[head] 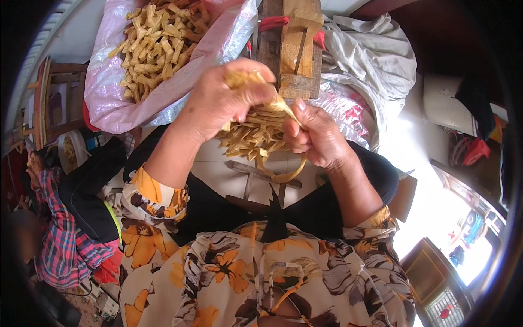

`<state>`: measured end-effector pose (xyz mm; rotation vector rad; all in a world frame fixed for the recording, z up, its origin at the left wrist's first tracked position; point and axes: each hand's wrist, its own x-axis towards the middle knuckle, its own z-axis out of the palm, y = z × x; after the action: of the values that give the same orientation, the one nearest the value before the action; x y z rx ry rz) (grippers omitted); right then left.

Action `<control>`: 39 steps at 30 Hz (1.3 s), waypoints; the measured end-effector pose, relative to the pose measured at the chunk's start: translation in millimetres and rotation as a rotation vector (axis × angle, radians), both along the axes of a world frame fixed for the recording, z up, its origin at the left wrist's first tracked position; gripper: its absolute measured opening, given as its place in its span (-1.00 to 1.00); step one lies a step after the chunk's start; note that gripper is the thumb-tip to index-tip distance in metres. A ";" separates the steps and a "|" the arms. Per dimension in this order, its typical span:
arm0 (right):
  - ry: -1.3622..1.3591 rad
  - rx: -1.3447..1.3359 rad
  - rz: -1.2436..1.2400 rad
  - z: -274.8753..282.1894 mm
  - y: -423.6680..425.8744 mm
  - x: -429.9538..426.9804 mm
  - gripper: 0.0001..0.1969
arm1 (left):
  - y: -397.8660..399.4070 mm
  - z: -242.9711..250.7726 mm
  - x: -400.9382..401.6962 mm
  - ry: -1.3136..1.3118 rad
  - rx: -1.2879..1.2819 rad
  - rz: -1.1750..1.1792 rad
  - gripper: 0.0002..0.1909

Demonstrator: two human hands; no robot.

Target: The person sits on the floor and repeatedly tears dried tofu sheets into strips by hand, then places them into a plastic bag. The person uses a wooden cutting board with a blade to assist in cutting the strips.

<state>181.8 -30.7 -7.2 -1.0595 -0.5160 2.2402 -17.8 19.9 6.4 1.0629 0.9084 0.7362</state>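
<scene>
My left hand (229, 96) is raised in front of me, its fingers curled around a yellowish, folded strip of what looks like dried plant or tofu-skin material (280, 104). Between thumb and fingers, my right hand (316, 133) pinches the narrow end of that strip. The fingers of my left hand are partly blurred. Under both hands lies a pile of similar long strips (255, 141), and one looped strip (286, 177) hangs from it below my right hand. What my left palm covers is hidden.
A pink-lined sack (104, 98) at upper left holds many knotted pieces (159, 45). A wooden bench with a slotted block (300, 49) stands ahead, beside grey cloth (367, 53) and clear plastic. At far left sits another person in a checked shirt (63, 241). A wooden stand (253, 169) is between my knees.
</scene>
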 end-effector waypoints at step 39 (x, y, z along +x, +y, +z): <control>-0.631 0.809 -0.187 -7.8 16.3 3.1 -0.81 | -8.3 9.8 17.0 0.084 0.260 -0.269 -0.71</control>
<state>184.9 -14.4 -15.0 -1.2511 -1.3704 1.2706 -0.8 11.6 16.2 1.4246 0.7334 0.5975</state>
